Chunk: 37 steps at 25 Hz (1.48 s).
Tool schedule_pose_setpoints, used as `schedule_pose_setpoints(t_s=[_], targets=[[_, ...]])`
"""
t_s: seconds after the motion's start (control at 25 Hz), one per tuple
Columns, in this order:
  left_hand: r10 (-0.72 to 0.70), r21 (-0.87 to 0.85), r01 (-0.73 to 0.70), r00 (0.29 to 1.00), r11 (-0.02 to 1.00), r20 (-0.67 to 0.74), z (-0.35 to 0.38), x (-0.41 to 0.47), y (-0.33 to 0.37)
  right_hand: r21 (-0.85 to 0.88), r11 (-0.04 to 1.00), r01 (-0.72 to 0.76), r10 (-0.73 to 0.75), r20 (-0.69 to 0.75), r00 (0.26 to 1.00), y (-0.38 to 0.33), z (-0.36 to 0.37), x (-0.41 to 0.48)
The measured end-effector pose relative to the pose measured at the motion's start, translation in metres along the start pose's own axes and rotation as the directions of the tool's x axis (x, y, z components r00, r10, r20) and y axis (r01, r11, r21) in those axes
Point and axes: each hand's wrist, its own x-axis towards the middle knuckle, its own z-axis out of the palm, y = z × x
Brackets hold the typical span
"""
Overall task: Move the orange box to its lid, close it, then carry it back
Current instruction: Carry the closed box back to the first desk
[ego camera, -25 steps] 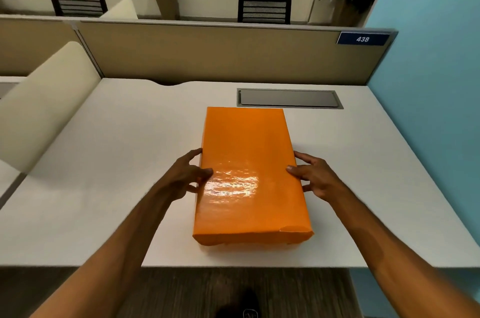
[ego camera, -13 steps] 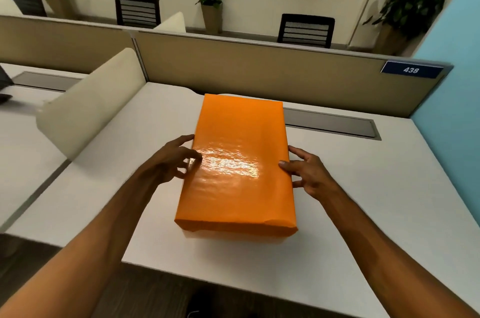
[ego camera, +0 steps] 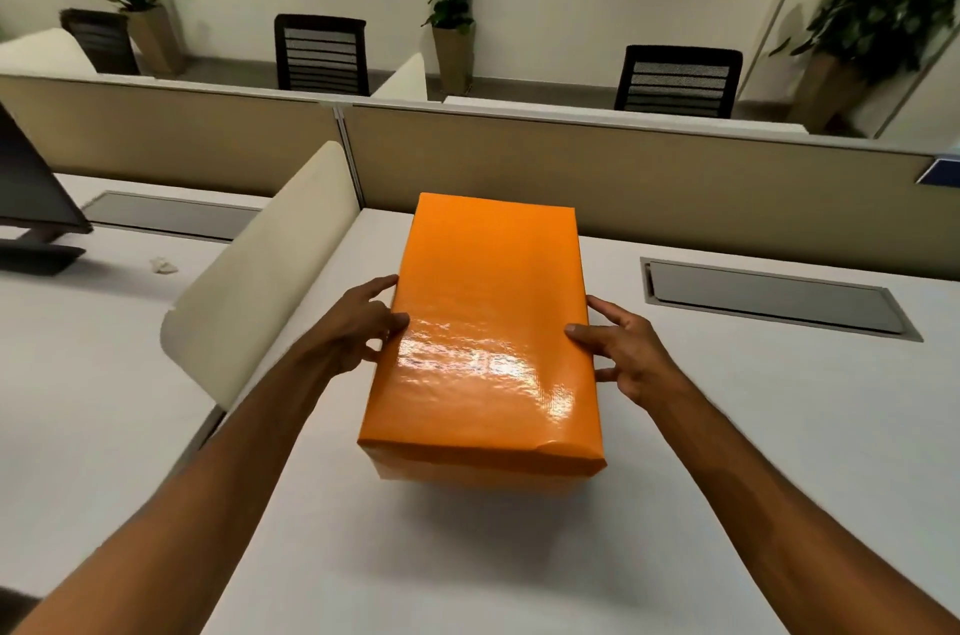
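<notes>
Grip: two hands, one on each long side of one orange box (ego camera: 485, 338). Left hand (ego camera: 358, 330): thumb laid on the lid's glossy top edge, fingers spread along the left wall, pressing inward. Right hand (ego camera: 626, 354): thumb on the top edge, fingers spread along the right wall, pressing inward. Both forearms extended forward from the lower corners of the view, converging on the box.

Orange box: one, lid on, held between both hands above the tabletop (ego camera: 753, 426), a soft shadow under its near end; it hangs over the left part of the tabletop, its far end toward the back edge.

Surroundings: one cream divider panel (ego camera: 260, 281) along the tabletop's left edge; one grey cable hatch (ego camera: 774, 296) near the back right; one beige partition (ego camera: 623, 172) behind; two black chairs and three potted plants beyond it.
</notes>
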Motion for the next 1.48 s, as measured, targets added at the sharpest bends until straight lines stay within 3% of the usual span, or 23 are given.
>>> schedule_pose_setpoints(t_s=[0.36,0.64,1.0,1.36,1.48], targets=[[-0.081,-0.004,0.08,0.997,0.997,-0.011,-0.115,0.129,0.022,0.012,1.0,-0.028,0.029,-0.026,0.999,-0.03,0.134,0.108],[-0.095,0.041,0.096,0.995,0.995,-0.015,-0.152,0.202,0.03,0.023,0.999,-0.046,0.046,-0.042,0.998,-0.03,0.196,0.171],[-0.085,0.052,0.087,0.995,0.995,-0.045,-0.172,0.255,0.034,-0.076,0.997,0.033,-0.038,-0.065,0.997,-0.035,0.229,0.221],[-0.04,0.17,0.052,0.997,0.984,-0.071,-0.172,0.265,0.04,-0.213,0.976,0.051,-0.06,-0.036,0.998,-0.04,0.237,0.229],[0.033,0.297,0.008,0.991,0.955,-0.131,-0.165,0.258,0.041,-0.249,0.968,0.035,-0.038,-0.01,0.999,-0.046,0.233,0.224]])
